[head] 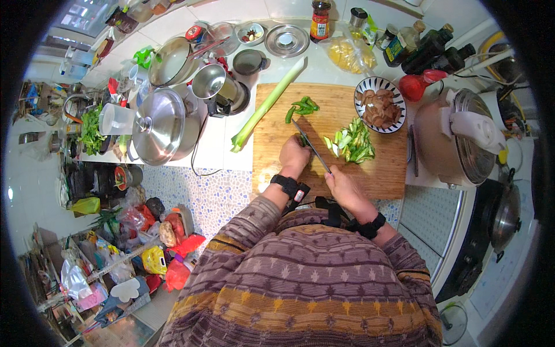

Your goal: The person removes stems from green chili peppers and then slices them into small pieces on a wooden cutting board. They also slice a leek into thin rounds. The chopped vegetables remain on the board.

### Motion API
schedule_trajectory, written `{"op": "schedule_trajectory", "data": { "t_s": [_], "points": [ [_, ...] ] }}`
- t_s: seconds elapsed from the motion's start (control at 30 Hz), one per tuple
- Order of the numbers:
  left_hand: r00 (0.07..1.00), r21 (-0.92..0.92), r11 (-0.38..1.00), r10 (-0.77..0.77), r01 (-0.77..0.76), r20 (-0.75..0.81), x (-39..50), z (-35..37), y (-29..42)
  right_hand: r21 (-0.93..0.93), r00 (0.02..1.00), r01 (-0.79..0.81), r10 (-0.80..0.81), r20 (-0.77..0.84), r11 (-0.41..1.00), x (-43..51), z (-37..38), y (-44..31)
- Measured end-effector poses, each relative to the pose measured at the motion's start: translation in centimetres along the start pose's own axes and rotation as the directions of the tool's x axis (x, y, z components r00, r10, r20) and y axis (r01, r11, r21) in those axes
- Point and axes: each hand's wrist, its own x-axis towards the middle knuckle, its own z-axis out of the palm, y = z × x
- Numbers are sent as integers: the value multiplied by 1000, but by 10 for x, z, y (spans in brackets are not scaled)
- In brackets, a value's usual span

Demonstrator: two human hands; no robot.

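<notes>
My right hand (342, 184) grips the handle of a kitchen knife (313, 148), whose blade points up and left over the wooden cutting board (381, 178). Just left of the blade, my left hand (296, 154) holds a green pepper (303, 139), mostly hidden by the fingers. Several green peppers (303, 106) lie beyond the knife tip. Right of the knife is a pile of cut green pepper pieces (355, 143). A striped bowl of sliced brown meat (378, 106) rests at the board's upper right. A long leek stalk (269, 104) lies along the board's left edge.
Left of the board stand a lidded steel pot (160, 126) and a steel blender jug (212, 84). A pressure cooker (455, 134) stands at the right. Behind the board are a steel lid (286, 41), a bag of yellow food (351, 54) and dark bottles (427, 51).
</notes>
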Motion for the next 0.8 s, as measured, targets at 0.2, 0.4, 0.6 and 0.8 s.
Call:
{"op": "schedule_trajectory", "data": {
  "t_s": [0.2, 0.4, 0.6, 0.8],
  "points": [
    [996, -90, 992, 81, -83, -32, -3, -1, -14, 10, 998, -2, 3, -55, 1000, 0, 13, 10],
    [992, -144, 984, 90, -103, -93, -6, -1, -30, 75, 992, 36, -26, -127, 997, -12, 11, 17],
    [995, -33, 999, 32, -35, -92, -11, -1, -19, -87, 994, 86, -91, -58, 993, -31, 0, 14],
    [993, -17, 997, 77, -79, -89, -23, -8, -8, -74, 1000, 0, 0, 0, 997, -29, 0, 8]
  ]
}}
